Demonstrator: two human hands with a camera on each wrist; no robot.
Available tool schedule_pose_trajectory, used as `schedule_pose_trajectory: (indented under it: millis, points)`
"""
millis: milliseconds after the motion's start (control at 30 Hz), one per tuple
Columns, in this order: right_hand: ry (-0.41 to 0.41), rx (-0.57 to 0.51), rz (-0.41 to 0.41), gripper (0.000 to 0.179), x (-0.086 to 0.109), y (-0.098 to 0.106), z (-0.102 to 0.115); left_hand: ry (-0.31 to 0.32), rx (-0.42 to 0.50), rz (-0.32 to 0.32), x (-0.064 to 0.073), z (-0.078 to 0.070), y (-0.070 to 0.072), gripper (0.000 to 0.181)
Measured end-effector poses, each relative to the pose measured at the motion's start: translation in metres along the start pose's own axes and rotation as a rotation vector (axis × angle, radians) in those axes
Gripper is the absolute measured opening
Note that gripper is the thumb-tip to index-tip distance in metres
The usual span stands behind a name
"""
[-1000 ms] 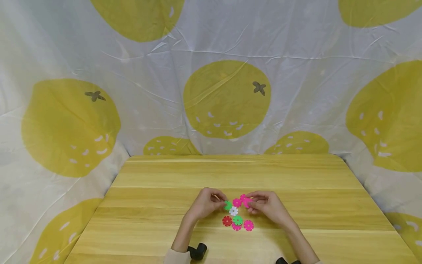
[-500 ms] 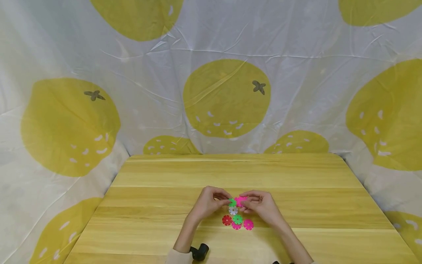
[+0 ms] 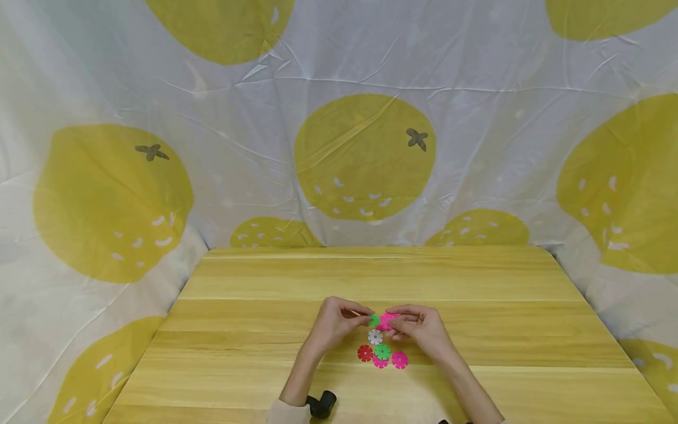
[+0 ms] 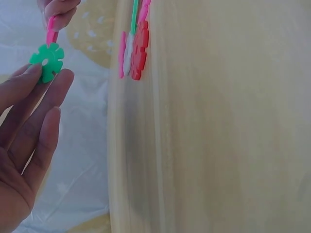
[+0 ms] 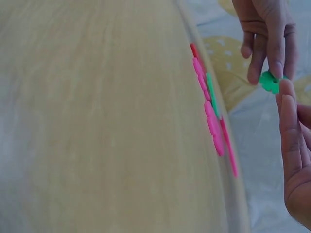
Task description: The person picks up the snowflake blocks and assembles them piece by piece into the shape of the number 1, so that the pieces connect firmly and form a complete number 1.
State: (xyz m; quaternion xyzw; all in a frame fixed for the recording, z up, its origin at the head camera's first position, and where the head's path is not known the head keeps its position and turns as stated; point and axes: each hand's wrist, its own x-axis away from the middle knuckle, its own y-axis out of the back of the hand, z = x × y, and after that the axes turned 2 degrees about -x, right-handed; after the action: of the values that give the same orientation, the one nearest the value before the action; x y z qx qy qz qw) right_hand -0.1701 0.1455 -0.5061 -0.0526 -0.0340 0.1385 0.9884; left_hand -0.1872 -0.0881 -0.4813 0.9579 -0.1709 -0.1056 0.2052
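Observation:
My left hand (image 3: 335, 321) pinches a green notched plastic disc (image 4: 52, 58) between thumb and fingertips. My right hand (image 3: 422, 327) holds a bright pink notched disc (image 3: 388, 320), partly covered by its fingers. In the left wrist view the pink disc (image 4: 51, 31) appears edge-on against the green disc's rim; whether they are interlocked I cannot tell. Both are held up off the table. Below the hands lie a white disc (image 3: 375, 337), a red disc (image 3: 365, 353) and a green disc (image 3: 382, 351), which overlaps a pink disc (image 3: 380, 363). Another pink disc (image 3: 399, 360) lies at their right.
The wooden table (image 3: 254, 330) extends around the discs. Behind it hangs a pale cloth (image 3: 477, 147) printed with yellow fruit. A black wrist mount (image 3: 323, 405) sits at the left forearm.
Both hands have come together: the left moved right with the green disc, the right moved left with the pink one. Over the last half second they rose slightly, the discs staying close together.

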Motion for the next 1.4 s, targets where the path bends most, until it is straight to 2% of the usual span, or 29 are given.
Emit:
schedule_pose_trajectory:
  millis: [200, 367, 667, 933, 1133, 1400]
  points:
    - [-0.024, -0.023, -0.025, 0.039, 0.0004, -0.0023, -0.0009, -0.014, 0.029, -0.008, -0.0008, -0.0009, -0.0017, 0.007]
    - [-0.032, -0.03, -0.049, 0.04, 0.001, -0.0033, -0.0003, -0.049, 0.029, -0.024, -0.0016, -0.001, -0.0024, 0.007]
    - [0.05, -0.025, -0.083, 0.037, 0.0035, -0.0051, 0.0015, -0.172, -0.017, -0.076, -0.0003, -0.0047, -0.0041, 0.012]
    - [0.037, -0.026, -0.105, 0.037, 0.0037, -0.0083, 0.0046, -0.282, -0.091, -0.119, -0.0015, -0.0057, -0.0074, 0.014]
    - [0.021, -0.029, -0.111, 0.037, 0.0033, -0.0098, 0.0053, -0.272, -0.086, -0.133, -0.0009, -0.006, -0.0079, 0.014]
    - [0.008, -0.037, -0.095, 0.04, 0.0032, -0.0095, 0.0047, -0.225, -0.023, -0.101, -0.0013, -0.0037, -0.0067, 0.012]
